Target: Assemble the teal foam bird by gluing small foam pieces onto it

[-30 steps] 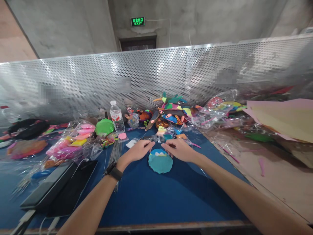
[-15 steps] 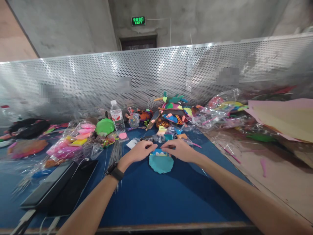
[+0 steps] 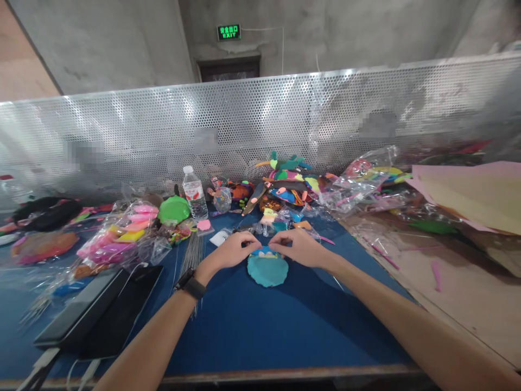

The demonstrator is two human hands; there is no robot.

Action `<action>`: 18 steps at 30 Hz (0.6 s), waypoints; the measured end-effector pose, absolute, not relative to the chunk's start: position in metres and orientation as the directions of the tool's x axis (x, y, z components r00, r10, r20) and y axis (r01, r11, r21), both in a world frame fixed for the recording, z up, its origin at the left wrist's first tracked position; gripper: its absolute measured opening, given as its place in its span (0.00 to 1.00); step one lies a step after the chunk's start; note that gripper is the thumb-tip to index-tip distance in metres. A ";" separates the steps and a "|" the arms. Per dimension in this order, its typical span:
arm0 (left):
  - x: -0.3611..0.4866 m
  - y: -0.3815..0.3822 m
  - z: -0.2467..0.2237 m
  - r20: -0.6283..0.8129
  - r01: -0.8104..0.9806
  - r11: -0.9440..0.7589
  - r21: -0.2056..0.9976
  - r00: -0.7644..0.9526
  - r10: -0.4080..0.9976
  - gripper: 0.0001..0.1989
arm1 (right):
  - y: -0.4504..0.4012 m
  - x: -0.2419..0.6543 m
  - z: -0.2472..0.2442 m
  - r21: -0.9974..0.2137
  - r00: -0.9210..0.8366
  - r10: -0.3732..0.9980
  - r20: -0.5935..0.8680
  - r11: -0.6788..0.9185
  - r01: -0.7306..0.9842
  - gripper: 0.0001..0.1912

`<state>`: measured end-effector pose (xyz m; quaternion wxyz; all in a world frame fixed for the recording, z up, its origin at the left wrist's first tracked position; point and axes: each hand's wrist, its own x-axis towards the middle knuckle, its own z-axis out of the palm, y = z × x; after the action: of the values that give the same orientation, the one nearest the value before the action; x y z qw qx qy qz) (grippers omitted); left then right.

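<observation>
A flat, roundish teal clay piece [image 3: 267,272] lies on the blue table [image 3: 260,331]. Along its top edge runs a blue strip [image 3: 260,252] with small pale bits and some yellow. My left hand [image 3: 238,248] is at the strip's left end, thumb and fingertips close together. At the right end is my right hand [image 3: 299,248], its fingers pinched over the strip's upper edge. Both hands appear to hold the blue strip, though the fingertips partly cover it.
Behind my hands stand a water bottle [image 3: 195,194] and a pile of colourful clay figures [image 3: 285,187]. Bagged clay [image 3: 118,233], thin wires [image 3: 192,255] and a black phone [image 3: 122,315] are on the left. Paper sheets [image 3: 476,195] lie at the right.
The fingertips of both hands have drawn slightly closer together over the blue strip. The teal piece looks almost unchanged.
</observation>
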<state>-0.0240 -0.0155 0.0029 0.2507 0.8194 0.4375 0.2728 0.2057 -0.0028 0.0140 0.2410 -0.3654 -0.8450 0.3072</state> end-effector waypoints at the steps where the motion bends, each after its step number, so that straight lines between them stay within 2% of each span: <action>1: -0.024 -0.015 0.003 0.225 0.587 -0.485 0.648 0.462 0.858 0.17 | -0.003 0.206 0.015 -0.694 -0.620 0.762 0.187 0.549 0.466 0.16; 10: -0.025 -0.015 0.000 0.207 0.590 -0.467 0.659 0.454 0.867 0.15 | -0.003 0.206 0.015 -0.712 -0.637 0.755 0.157 0.533 0.456 0.16; 18: -0.024 -0.016 0.005 0.208 0.619 -0.466 0.632 0.443 0.872 0.25 | -0.004 0.205 0.016 -0.708 -0.625 0.763 0.165 0.533 0.464 0.14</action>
<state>-0.0237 -0.0162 0.0047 0.2403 0.8148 0.4574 0.2628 0.2054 -0.0042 0.0159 0.2349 -0.3639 -0.8433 0.3183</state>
